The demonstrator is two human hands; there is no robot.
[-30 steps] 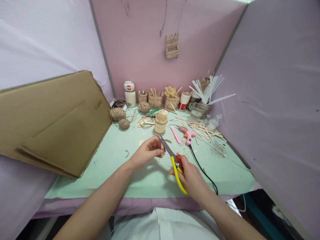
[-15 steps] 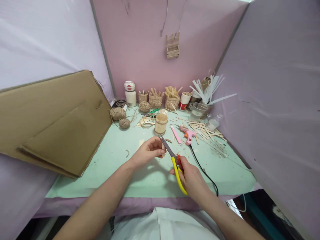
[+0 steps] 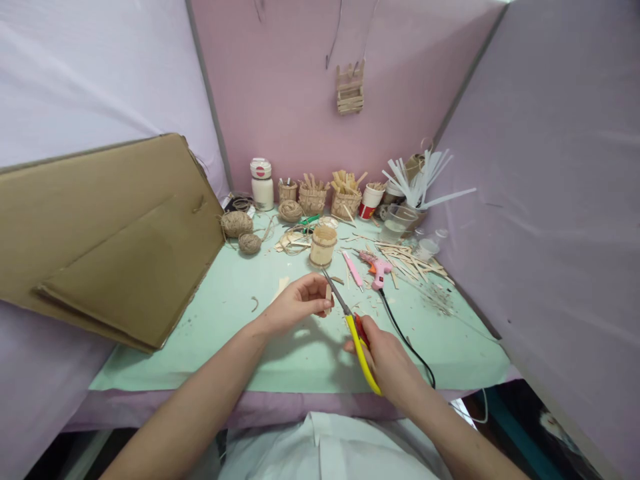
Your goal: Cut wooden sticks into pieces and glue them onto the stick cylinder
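My left hand point(image 3: 296, 303) pinches a short wooden stick piece point(image 3: 328, 298) above the green table mat point(image 3: 225, 333). My right hand point(image 3: 387, 360) is closed around the yellow handles of a pair of scissors point(image 3: 353, 320). The scissor blades point up and left, with the stick piece at or between them. A small round wooden-stick cup point(image 3: 323, 245) stands just beyond the blade tips. Both hands hover near the middle of the mat, close together.
A large folded cardboard sheet point(image 3: 110, 233) leans at the left. Twine balls point(image 3: 236, 225), a white jar point(image 3: 261, 183), baskets of sticks point(image 3: 345, 197) and white straws point(image 3: 415, 180) line the back. A pink glue gun point(image 3: 379, 268) with black cord and loose sticks point(image 3: 410, 260) lie to the right.
The view has shifted slightly. My hands and the scissors stay nearly in place, the stick piece now showing a little more at the blades.
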